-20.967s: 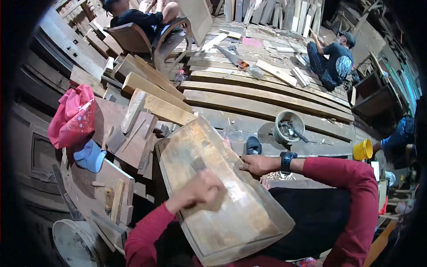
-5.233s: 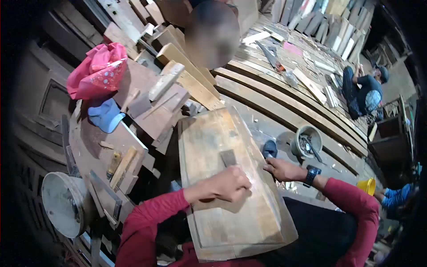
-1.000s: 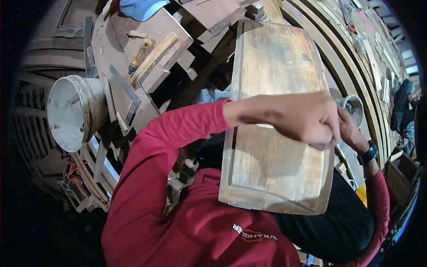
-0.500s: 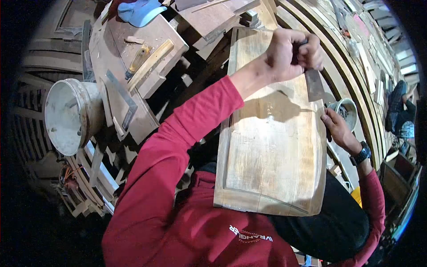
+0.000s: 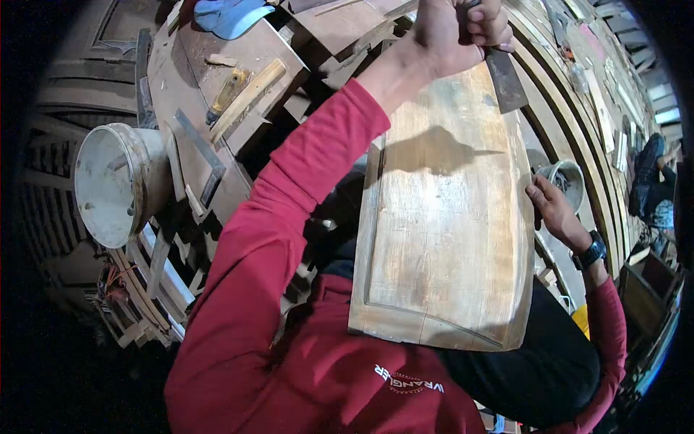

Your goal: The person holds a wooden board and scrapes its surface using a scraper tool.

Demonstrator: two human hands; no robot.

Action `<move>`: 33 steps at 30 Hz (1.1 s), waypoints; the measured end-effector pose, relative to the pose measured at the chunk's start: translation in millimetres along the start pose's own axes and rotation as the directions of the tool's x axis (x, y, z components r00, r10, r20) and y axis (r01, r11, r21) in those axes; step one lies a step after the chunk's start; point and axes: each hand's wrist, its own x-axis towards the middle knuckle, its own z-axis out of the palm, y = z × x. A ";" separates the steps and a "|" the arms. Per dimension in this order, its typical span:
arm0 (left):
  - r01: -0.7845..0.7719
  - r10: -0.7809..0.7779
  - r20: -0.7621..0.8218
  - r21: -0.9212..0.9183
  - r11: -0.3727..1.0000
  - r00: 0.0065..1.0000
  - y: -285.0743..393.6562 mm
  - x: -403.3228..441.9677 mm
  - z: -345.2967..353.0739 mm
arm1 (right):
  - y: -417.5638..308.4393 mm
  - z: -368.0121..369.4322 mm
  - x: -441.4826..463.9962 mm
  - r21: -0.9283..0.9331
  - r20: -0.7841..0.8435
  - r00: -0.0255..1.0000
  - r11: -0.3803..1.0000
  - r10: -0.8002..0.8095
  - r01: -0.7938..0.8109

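- Wooden board [image 5: 448, 246]: lies lengthwise over the person's lap, near end against the red shirt [image 5: 325, 362], part of it over the dark trousers [image 5: 564, 354]. Face pale, with a groove along the left side and near end.
- Left hand [image 5: 455, 36]: raised over the far end of the board; fingers curled closed round the dark grip of a flat blade [image 5: 507, 81]. Top of hand cut off by the frame edge.
- Blade: points down and to the right, at the board's far right corner. Contact with the wood: cannot tell. Shadow of hand and blade falls across the board.
- Right hand [image 5: 555, 210]: at the board's right edge, gripping it, thumb side uppermost; fingers partly bent, their tips partly hidden. Dark watch [image 5: 594, 248] on wrist.
- Left side: pale bucket [image 5: 108, 184], tipped toward the camera; L-shaped tool [image 5: 201, 155]; yellow-handled tool [image 5: 230, 92] just beside a wood strip [image 5: 249, 100]; blue cap [image 5: 233, 17] farther up.
- Right side: second bucket [image 5: 571, 184] beyond the right hand, dark contents; another person [image 5: 654, 184] at the far right, partly in view
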 end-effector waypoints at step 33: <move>-0.143 0.163 0.143 -0.142 0.980 0.976 72.6 72.9 70.1 | -4.7 -6.1 -2.1 -0.160 -0.034 0.997 0.985 -0.070 0.063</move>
